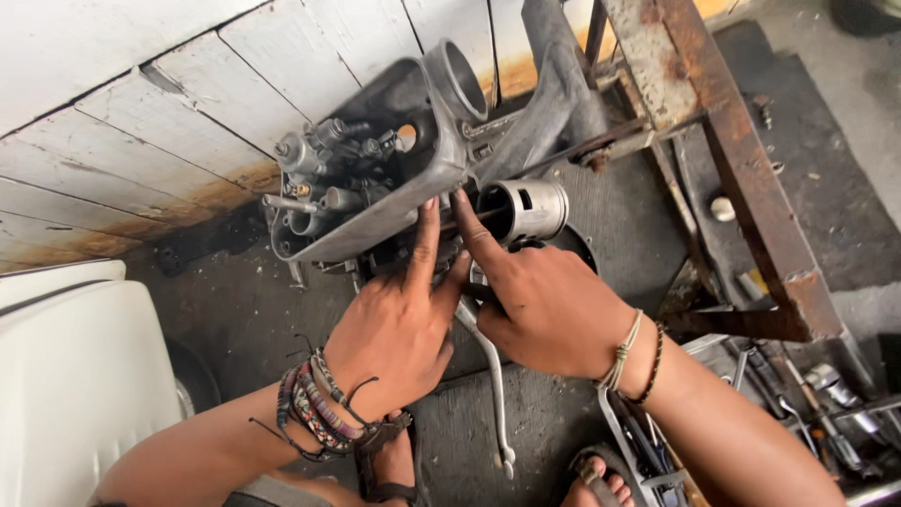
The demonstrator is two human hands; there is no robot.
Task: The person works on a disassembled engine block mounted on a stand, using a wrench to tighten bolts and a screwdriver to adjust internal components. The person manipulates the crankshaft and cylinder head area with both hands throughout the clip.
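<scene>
Both hands, left [399, 324] and right [540, 305], press loose fingers, clamping nothing, against the engine casing's [375, 221] lower edge, piston [526, 208] just beside.

Repair workshop: engine casing [375, 178], piston [526, 208], scattered tools [798, 394].

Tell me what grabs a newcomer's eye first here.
Centre frame, a grimy grey engine casing with a shiny piston to its right. Both hands meet just below: the left hand touches the casing's edge, and the right hand points a finger beside the piston.
</scene>
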